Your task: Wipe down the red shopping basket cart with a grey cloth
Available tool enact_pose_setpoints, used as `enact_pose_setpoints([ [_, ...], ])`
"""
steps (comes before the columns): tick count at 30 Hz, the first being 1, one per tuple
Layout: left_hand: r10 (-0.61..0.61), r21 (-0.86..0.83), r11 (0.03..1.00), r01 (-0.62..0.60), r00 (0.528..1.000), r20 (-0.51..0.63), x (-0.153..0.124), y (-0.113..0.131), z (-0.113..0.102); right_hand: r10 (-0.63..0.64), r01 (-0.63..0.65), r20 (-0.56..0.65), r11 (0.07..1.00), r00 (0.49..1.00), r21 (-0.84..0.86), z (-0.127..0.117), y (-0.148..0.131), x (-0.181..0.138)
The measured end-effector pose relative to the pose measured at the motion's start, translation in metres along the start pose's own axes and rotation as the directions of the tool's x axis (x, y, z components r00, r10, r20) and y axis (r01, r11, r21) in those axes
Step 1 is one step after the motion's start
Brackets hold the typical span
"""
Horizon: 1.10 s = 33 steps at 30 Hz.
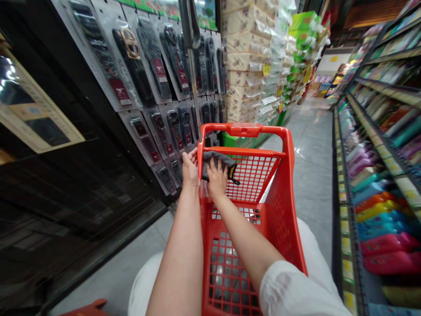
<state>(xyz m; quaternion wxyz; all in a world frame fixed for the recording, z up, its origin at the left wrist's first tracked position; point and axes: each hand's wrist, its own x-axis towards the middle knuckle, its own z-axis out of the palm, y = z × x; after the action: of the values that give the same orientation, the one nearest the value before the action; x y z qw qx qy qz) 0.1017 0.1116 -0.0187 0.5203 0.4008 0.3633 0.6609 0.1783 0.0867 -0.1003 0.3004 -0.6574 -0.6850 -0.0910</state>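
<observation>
A red plastic shopping cart (283,184) stands in front of me in a shop aisle. My right hand (216,177) presses a dark grey cloth (219,160) against the cart's far inner rim, fingers curled over it. Beside it, my left hand (190,169) grips the cart's left upper edge, fingers wrapped round the rim. A black strap of the cloth hangs down over the red mesh wall.
A black display wall with packaged belts (158,74) runs along the left. Stacked tissue packs (250,57) stand ahead. Shelves of colourful goods (378,166) line the right. Grey tiled floor (312,153) leads forward. A metal pole (194,83) rises behind the cart.
</observation>
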Motion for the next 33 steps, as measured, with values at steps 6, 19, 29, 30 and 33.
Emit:
enact_pose_setpoints([
  [6,0.098,0.026,0.995,-0.098,0.995,0.005,-0.001,-0.004,0.002,-0.053,0.063,0.147,0.996,0.988,-0.066,0.017,0.03,-0.035],
  [19,0.112,0.016,0.993,-0.114,0.989,0.091,0.005,-0.013,-0.007,-0.315,0.363,0.412,0.931,0.855,-0.042,0.03,0.1,-0.102],
  [29,0.128,0.013,0.991,-0.129,0.988,0.088,0.008,-0.016,0.0,0.728,-0.641,-0.181,0.674,0.661,0.368,0.016,0.048,-0.052],
  [30,0.136,0.018,0.99,-0.138,0.986,0.094,0.008,-0.017,0.0,0.722,-0.607,-0.205,0.674,0.661,0.421,0.015,0.034,-0.036],
  [33,0.14,0.031,0.989,-0.144,0.984,0.111,0.009,-0.016,-0.002,0.473,-0.377,-0.199,0.844,0.859,0.381,0.005,0.011,-0.004],
])
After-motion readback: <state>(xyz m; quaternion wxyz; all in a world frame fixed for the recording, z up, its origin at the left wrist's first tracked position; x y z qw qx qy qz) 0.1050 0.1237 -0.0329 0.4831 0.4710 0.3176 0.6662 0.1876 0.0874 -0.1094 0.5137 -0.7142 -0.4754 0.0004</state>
